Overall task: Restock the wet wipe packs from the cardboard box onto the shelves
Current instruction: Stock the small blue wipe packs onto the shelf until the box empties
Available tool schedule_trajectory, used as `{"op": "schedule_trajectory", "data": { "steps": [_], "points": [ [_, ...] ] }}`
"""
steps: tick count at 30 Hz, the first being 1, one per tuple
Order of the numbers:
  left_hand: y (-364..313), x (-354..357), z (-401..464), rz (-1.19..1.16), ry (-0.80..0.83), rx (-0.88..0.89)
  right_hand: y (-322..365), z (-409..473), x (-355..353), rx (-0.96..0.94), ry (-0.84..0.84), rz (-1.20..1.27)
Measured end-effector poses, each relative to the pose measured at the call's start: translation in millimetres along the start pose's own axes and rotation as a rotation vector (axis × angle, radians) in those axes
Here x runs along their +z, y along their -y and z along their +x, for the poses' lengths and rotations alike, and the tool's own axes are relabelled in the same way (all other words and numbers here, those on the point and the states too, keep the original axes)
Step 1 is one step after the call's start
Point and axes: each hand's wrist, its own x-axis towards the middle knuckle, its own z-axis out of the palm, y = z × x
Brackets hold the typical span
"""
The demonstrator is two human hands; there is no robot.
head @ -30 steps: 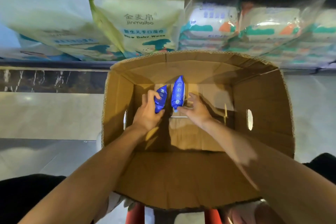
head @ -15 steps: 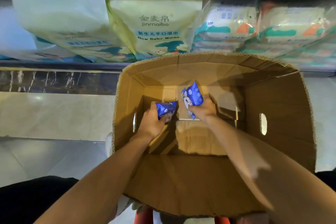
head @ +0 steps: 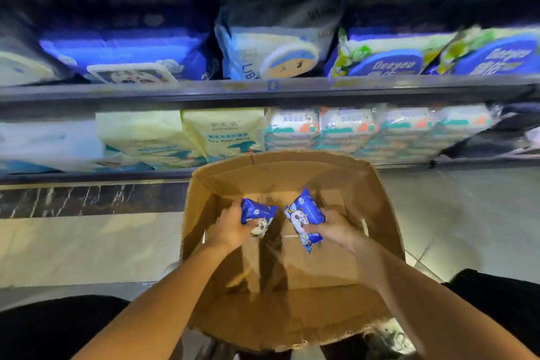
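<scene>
Two blue packs are held inside the box (head: 377, 202), the left hand (head: 233, 228) gripping one (head: 257, 212), the right hand (head: 333, 226) the other (head: 304, 218)

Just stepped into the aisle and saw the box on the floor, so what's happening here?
A person is restocking wet wipes. Both arms reach into an open cardboard box standing in front of the shelves. The left hand grips one small blue wipe pack, and the right hand holds another blue pack. Both packs are lifted off the box bottom but remain inside the box, not yet on a shelf. The shelves already carry other wipe packs.
</scene>
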Motion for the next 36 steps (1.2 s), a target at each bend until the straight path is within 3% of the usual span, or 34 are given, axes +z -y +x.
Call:
{"op": "schedule_trajectory", "data": {
  "steps": [10,17,26,36],
  "points": [
    [-117,-110,-109,-0.273,-0.233,0.344,79,-153,-73,-0.403,-0.306,-0.026],
    [-165,-164,-187,-0.421,-0.324,0.542,110,-263,-104,-0.625,-0.433,-0.009],
    [-222,-224,-267,-0.441,-0.381,0.693,152,-361,-134,-0.823,-0.55,-0.042],
    [-297,-307,-315,-0.425,-0.454,0.943,250,-442,-175,-1.079,-0.656,-0.126]
  ]
}}
